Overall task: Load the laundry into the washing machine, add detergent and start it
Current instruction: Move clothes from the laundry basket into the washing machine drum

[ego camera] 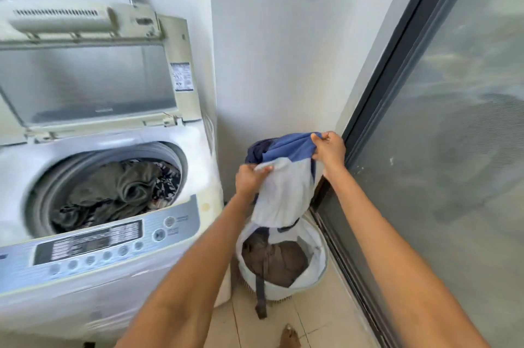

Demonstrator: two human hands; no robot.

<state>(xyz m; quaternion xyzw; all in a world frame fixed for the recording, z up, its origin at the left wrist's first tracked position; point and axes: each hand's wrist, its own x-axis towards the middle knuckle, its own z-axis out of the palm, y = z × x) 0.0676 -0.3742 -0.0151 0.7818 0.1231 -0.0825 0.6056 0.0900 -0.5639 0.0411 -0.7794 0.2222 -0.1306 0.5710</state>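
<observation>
Brown clothes [279, 262] in basket [319, 271]; drum [119, 191] part-filled.

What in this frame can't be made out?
- Head view: print on the control panel is motion-blurred.
- Laundry basket: contents partly hidden by the blue-and-white garment both hands hold.
- Drum: its depth is hidden by the clothes inside.
- Detergent: none in view.
</observation>
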